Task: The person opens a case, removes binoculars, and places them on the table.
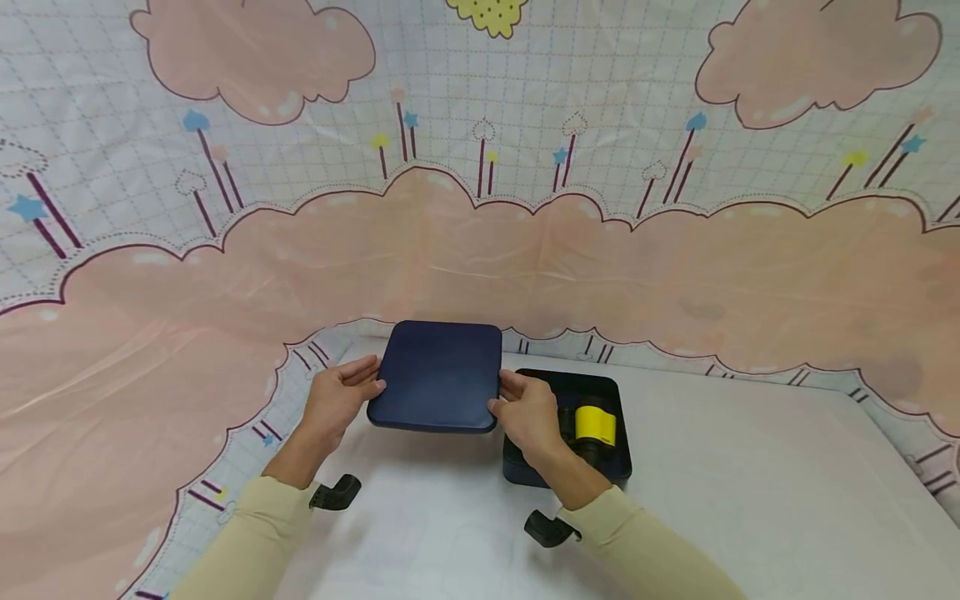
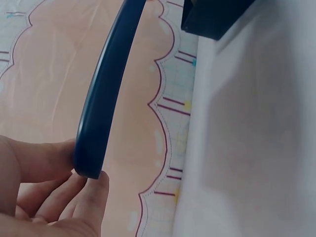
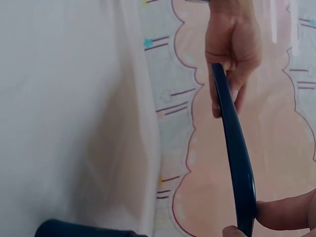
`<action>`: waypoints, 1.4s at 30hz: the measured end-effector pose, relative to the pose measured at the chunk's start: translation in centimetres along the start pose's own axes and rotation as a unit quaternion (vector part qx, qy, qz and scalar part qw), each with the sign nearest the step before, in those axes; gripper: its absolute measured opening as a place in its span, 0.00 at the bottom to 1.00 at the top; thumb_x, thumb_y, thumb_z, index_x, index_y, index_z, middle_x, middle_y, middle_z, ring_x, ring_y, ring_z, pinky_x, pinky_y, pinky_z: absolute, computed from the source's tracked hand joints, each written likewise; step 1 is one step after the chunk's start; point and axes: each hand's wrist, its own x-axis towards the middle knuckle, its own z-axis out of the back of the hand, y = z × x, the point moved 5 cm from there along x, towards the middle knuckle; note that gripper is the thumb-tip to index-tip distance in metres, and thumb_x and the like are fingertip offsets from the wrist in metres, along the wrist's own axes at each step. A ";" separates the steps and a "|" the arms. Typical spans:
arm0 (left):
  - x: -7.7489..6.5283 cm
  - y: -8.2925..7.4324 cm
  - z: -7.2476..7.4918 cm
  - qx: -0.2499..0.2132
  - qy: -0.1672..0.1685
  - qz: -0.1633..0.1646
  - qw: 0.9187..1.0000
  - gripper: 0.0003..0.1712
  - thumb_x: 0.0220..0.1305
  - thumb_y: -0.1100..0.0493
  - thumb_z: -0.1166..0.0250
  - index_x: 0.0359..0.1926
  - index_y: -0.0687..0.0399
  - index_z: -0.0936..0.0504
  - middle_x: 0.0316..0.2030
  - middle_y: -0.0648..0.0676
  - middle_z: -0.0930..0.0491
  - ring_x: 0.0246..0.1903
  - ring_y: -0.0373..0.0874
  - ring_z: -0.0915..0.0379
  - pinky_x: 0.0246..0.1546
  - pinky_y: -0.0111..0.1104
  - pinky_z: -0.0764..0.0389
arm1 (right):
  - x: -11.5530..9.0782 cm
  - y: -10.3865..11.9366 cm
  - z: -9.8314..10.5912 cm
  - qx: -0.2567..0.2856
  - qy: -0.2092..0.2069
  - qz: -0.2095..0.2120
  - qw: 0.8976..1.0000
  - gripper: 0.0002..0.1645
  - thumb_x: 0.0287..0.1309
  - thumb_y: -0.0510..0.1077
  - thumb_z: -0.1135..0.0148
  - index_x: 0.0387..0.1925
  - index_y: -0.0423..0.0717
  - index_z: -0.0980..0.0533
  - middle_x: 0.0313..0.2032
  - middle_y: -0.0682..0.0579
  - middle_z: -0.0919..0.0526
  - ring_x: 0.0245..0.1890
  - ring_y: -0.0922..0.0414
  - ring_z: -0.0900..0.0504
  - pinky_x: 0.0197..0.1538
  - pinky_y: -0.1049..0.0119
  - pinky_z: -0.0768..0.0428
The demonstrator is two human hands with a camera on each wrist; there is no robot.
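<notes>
A dark blue, square lid with rounded corners (image 1: 438, 375) is held up off the white table, tilted so its broad face shows in the head view. My left hand (image 1: 337, 400) pinches its left edge between thumb and fingers; in the left wrist view the thumb (image 2: 44, 159) presses one face. At the opposite edge, my right hand (image 1: 531, 415) pinches the lid, seen edge-on in the right wrist view. Just right of the lid stands an open dark box (image 1: 622, 450), partly behind my right hand and wrist. Inside lies a yellow-and-black object (image 1: 595, 425); its kind is unclear.
The white tabletop (image 1: 750, 475) spreads right and toward me. A printed cloth (image 1: 675, 275) with peach clouds hangs behind the table and along its left. Small black mounts (image 1: 337, 493) stick out at both wrists.
</notes>
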 end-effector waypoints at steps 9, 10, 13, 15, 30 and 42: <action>0.0 0.5 1.6 0.020 0.013 -0.004 1.000 0.34 0.74 0.68 0.39 0.78 0.63 0.37 0.76 0.61 0.33 0.76 0.52 0.35 0.64 0.27 0.25 | -0.3 -0.4 -1.9 0.011 -0.001 -0.015 1.000 0.33 0.65 0.28 0.35 0.71 0.37 0.28 0.67 0.41 0.20 0.68 0.46 0.20 0.64 0.53 0.19; 0.0 0.6 1.7 0.021 0.015 -0.005 1.000 0.35 0.74 0.68 0.39 0.78 0.63 0.37 0.76 0.61 0.33 0.76 0.53 0.35 0.63 0.25 0.24 | -0.4 -0.4 -2.0 0.011 -0.001 -0.014 1.000 0.33 0.64 0.28 0.35 0.71 0.37 0.28 0.67 0.41 0.20 0.68 0.46 0.20 0.64 0.53 0.18; -0.1 0.7 2.2 0.024 0.020 -0.005 1.000 0.35 0.74 0.68 0.39 0.78 0.65 0.37 0.76 0.62 0.33 0.76 0.54 0.36 0.60 0.22 0.23 | -0.7 -0.5 -2.6 0.012 -0.001 -0.012 1.000 0.33 0.64 0.28 0.35 0.70 0.36 0.28 0.66 0.40 0.19 0.67 0.45 0.19 0.63 0.53 0.18; -0.2 0.8 2.4 0.025 0.021 -0.005 0.999 0.35 0.74 0.68 0.39 0.78 0.65 0.37 0.75 0.63 0.33 0.76 0.55 0.36 0.59 0.21 0.23 | -0.9 -0.5 -2.9 0.015 0.000 -0.009 1.000 0.33 0.63 0.27 0.35 0.70 0.36 0.28 0.66 0.40 0.19 0.67 0.45 0.19 0.63 0.53 0.18; -0.4 2.8 3.9 0.041 0.026 0.013 0.999 0.35 0.74 0.67 0.39 0.77 0.66 0.37 0.75 0.63 0.34 0.76 0.56 0.37 0.56 0.19 0.21 | -1.6 -1.3 -5.2 0.010 0.010 -0.010 1.000 0.34 0.61 0.26 0.35 0.70 0.33 0.28 0.67 0.38 0.20 0.68 0.44 0.20 0.63 0.53 0.18; -0.4 4.2 4.9 0.061 0.021 0.037 0.997 0.35 0.74 0.68 0.40 0.78 0.66 0.38 0.76 0.63 0.36 0.77 0.57 0.38 0.65 0.33 0.27 | -2.3 -1.7 -6.8 0.005 -0.001 0.010 1.000 0.35 0.59 0.24 0.34 0.69 0.32 0.28 0.65 0.38 0.19 0.67 0.45 0.19 0.63 0.56 0.18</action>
